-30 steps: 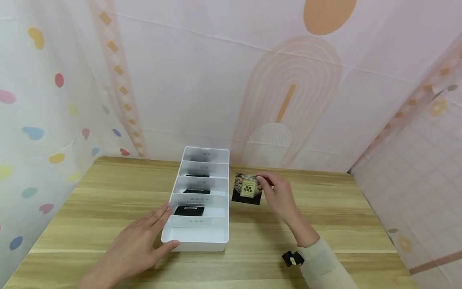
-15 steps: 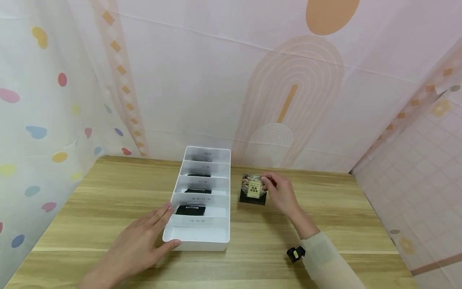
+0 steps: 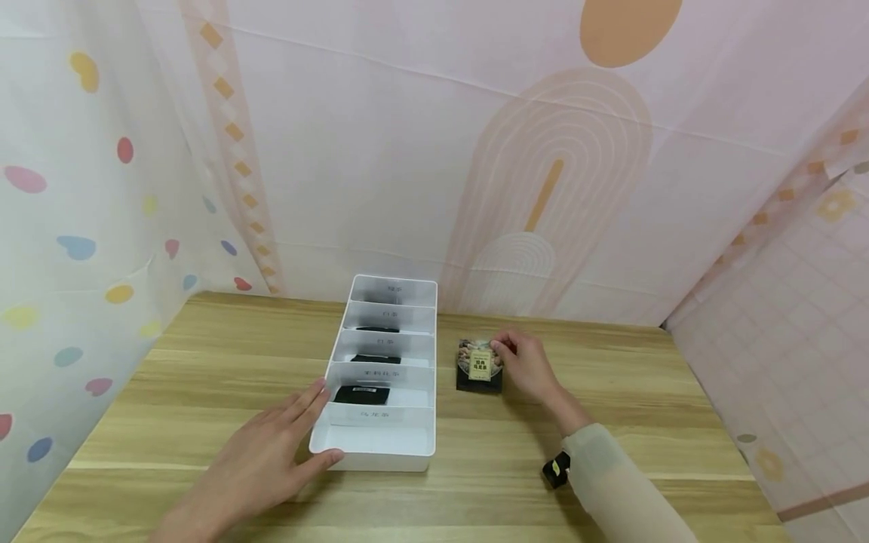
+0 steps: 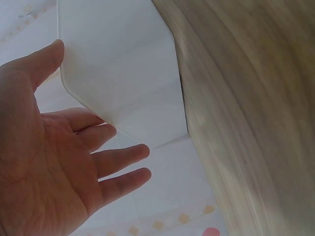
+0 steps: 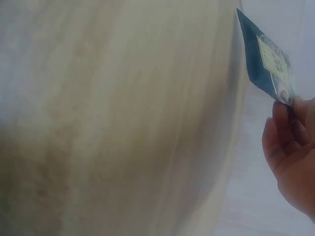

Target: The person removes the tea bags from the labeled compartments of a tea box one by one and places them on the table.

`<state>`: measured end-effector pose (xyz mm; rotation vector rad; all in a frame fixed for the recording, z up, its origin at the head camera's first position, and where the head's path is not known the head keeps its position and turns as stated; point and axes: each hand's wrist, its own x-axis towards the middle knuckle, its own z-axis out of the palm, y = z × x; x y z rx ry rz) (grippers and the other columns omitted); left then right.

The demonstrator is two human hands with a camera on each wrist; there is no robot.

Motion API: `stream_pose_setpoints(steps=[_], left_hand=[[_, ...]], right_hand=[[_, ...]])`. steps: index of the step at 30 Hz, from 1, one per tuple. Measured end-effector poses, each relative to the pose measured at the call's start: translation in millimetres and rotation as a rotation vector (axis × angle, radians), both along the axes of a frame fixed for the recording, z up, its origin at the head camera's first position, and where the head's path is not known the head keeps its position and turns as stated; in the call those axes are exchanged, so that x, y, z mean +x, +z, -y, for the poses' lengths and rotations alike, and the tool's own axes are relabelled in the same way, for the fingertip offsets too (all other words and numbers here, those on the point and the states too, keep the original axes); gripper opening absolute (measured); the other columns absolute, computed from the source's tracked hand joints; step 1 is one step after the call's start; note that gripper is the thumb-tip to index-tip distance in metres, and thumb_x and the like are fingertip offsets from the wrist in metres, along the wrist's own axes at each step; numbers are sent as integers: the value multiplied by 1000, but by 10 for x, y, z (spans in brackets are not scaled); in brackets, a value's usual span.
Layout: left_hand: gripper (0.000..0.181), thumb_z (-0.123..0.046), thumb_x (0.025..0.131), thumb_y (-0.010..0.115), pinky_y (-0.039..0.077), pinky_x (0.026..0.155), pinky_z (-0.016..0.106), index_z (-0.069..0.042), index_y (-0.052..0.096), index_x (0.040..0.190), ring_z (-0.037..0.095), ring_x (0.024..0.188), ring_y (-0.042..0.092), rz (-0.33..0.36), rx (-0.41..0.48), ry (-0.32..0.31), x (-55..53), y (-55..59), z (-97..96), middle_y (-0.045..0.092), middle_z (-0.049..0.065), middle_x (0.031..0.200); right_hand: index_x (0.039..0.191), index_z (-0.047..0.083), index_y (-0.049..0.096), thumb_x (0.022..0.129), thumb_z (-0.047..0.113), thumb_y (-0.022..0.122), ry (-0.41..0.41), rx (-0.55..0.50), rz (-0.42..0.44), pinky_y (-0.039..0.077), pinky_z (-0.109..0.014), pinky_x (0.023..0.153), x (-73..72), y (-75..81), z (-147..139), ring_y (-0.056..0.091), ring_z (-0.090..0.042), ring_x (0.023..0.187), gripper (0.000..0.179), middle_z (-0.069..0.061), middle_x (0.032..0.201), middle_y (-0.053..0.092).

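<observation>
My right hand (image 3: 531,369) pinches a square tea sachet (image 3: 479,365) by its upper right corner, thumb against fingertips. The sachet is black with a food picture and a pale yellow label; in the right wrist view the sachet (image 5: 268,61) stands out from the fingertips, above the wooden surface. To its left is a long white divided box (image 3: 380,461) with printed labels on its dividers. My left hand (image 3: 261,456) rests along the box's near left corner, fingers extended against its side, thumb at the front. In the left wrist view, fingertips touch the white wall (image 4: 123,73).
Black packets lie in several compartments, one packet (image 3: 362,395) in the second from the front; the front compartment shows a bare white floor. The wooden table (image 3: 584,362) ends at a patterned cloth backdrop (image 3: 380,151). A black strap (image 3: 556,470) sits at my right wrist.
My right hand has carried the sachet a little to the right, away from the box, and slightly nearer to me. The left hand stays on the box. The head view has shifted slightly.
</observation>
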<state>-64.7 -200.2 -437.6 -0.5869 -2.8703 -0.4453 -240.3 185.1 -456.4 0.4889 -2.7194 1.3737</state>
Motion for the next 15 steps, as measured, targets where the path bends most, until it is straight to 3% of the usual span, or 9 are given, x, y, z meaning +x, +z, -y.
stream_pose_setpoints(steps=[7,15], left_hand=[[84,-57,95,72,50,106,59,2,53,151,42,135,56,-3,-10,-5,-8,-7,1,46,17,161],[84,-56,95,72,49,106,59,2,53,151,40,136,56,-7,-8,-5,-4,-4,6,45,16,161]], right_hand=[[101,0,73,104,5,65,-20,33,72,48,-23,58,-79,-76,-19,61,-16,71,10,-7,82,67],[97,3,74,103,5,66,5,110,59,48,-26,61,-155,-158,-43,58,-14,70,10,-4,81,68]])
